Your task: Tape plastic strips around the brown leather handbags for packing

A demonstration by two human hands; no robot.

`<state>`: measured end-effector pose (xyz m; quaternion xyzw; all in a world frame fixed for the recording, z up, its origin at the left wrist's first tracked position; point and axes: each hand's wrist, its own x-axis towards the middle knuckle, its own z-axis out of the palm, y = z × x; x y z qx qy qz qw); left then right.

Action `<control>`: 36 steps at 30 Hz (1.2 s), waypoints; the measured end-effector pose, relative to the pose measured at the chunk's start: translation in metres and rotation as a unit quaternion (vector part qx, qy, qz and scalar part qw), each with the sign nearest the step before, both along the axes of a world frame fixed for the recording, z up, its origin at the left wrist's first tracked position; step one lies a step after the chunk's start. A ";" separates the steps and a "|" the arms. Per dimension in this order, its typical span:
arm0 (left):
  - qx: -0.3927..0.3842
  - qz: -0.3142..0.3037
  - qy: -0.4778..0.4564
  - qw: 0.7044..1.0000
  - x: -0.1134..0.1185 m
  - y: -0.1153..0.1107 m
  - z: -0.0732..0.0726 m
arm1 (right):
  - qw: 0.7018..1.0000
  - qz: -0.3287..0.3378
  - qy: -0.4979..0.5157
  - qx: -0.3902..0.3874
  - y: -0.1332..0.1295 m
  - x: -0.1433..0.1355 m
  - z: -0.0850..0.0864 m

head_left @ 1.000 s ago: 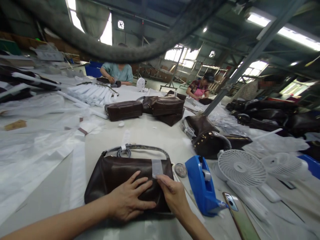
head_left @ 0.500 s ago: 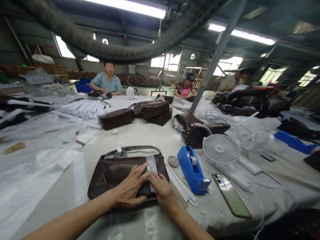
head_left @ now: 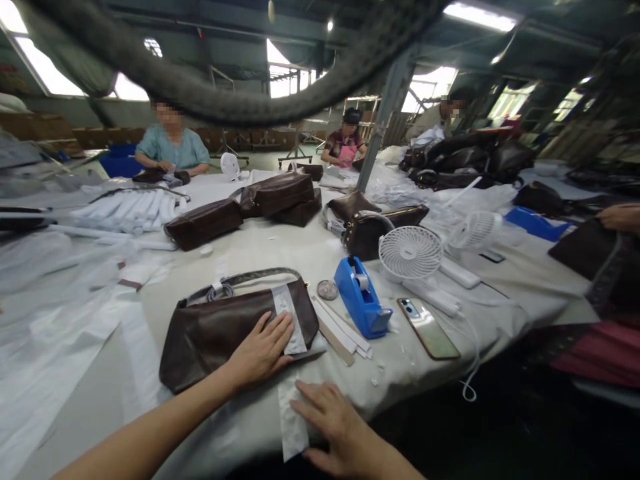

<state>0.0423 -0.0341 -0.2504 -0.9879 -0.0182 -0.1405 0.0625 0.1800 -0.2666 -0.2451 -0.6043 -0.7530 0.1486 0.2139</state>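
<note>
A dark brown bag [head_left: 215, 333] lies on the cloth-covered table, its strap [head_left: 250, 275] along the far side. A pale translucent strip [head_left: 289, 313] crosses the bag's right end. My left hand [head_left: 263, 347] lies flat on the bag, fingertips at the strip's edge, holding nothing. Nearer the table's front edge, my right hand [head_left: 333, 423] has its fingers apart. They are beside and partly over a second pale strip [head_left: 291, 420] on the cloth; contact is unclear.
Right of the bag are paper strips [head_left: 345, 330], a blue tape dispenser [head_left: 364, 300], a phone [head_left: 429, 328] and a white fan [head_left: 411, 252]. More brown bags [head_left: 277, 193] lie behind. Other people sit across the table; a person's hand [head_left: 620, 217] is at the far right.
My right hand has left the bag and moved down to the second strip. My left hand stays on the bag. The view has shifted right, and a person's hand now shows there.
</note>
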 end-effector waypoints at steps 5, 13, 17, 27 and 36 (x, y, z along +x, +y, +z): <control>0.016 -0.014 0.005 1.000 0.001 -0.005 0.002 | 0.987 -0.099 0.115 0.060 0.019 -0.028 -0.031; 0.038 0.034 -0.018 0.999 0.004 -0.014 -0.007 | 0.953 -0.125 0.253 0.106 0.016 -0.017 -0.035; 0.052 0.026 -0.022 0.998 0.003 -0.013 -0.007 | 0.961 -0.085 0.181 0.191 0.011 -0.011 -0.031; 0.050 0.007 -0.048 0.998 0.002 -0.015 -0.015 | 0.966 -0.084 0.103 0.221 -0.008 -0.009 -0.012; 0.070 -0.001 -0.039 0.997 0.002 -0.014 -0.016 | 0.968 -0.063 0.058 0.237 -0.006 -0.010 -0.009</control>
